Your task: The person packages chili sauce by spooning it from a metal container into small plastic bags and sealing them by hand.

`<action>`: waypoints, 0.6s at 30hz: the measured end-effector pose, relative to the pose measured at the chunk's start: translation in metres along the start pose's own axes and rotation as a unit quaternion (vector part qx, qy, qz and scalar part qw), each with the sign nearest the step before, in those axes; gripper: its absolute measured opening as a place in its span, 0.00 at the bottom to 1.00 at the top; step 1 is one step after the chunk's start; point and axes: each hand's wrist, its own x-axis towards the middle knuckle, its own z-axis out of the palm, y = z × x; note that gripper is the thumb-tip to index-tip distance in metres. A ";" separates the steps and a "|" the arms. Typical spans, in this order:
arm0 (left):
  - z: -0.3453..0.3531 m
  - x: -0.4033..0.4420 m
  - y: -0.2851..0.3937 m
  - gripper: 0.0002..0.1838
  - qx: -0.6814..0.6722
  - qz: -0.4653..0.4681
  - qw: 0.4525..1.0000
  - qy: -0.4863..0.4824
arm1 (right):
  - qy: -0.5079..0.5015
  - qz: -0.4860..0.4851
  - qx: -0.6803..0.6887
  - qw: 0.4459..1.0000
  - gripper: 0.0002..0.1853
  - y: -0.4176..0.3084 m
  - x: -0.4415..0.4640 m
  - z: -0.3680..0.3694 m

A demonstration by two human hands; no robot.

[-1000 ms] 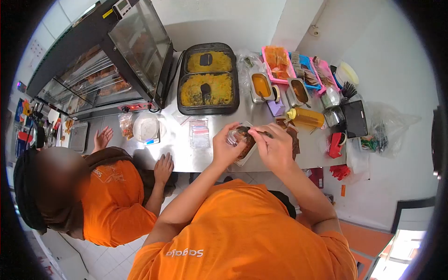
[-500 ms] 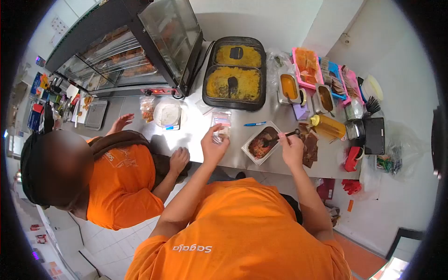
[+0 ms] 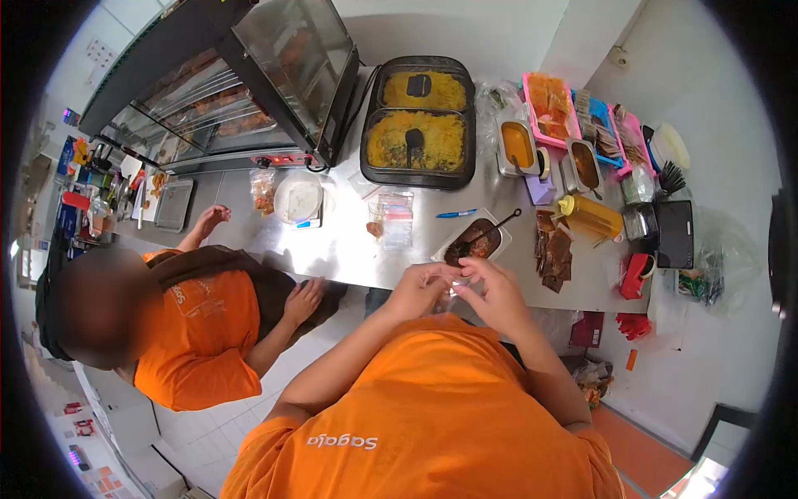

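Observation:
My left hand and my right hand meet at the table's front edge, fingers pinched on a small clear plastic bag, which they mostly hide. Just beyond them stands a white rectangular container of dark red sauce, with a black spoon lying in it. A blue pen is behind the container. To the left, a stack of clear plastic bags lies flat, with a small filled bag at its left side.
A co-worker in an orange shirt stands at the left, near a scale with a white bowl. Behind are a glass display warmer and a black two-part pan. Brown packets and a yellow sauce bottle lie right.
My right hand has let go of the spoon, which now rests in the container. My left hand has moved right from the bag stack, and both hands have come together on a clear bag.

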 end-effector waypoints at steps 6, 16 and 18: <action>0.010 -0.010 0.013 0.08 0.171 0.080 0.978 0.090 | -0.059 0.068 -0.022 0.996 0.08 0.027 -0.008 -0.005; 0.021 -0.024 0.024 0.10 0.371 0.114 0.918 0.087 | 0.099 0.055 0.065 0.991 0.06 0.022 -0.027 0.033; 0.019 -0.024 0.026 0.10 0.367 0.084 0.925 0.061 | 0.042 0.123 0.078 0.988 0.07 0.024 -0.030 0.032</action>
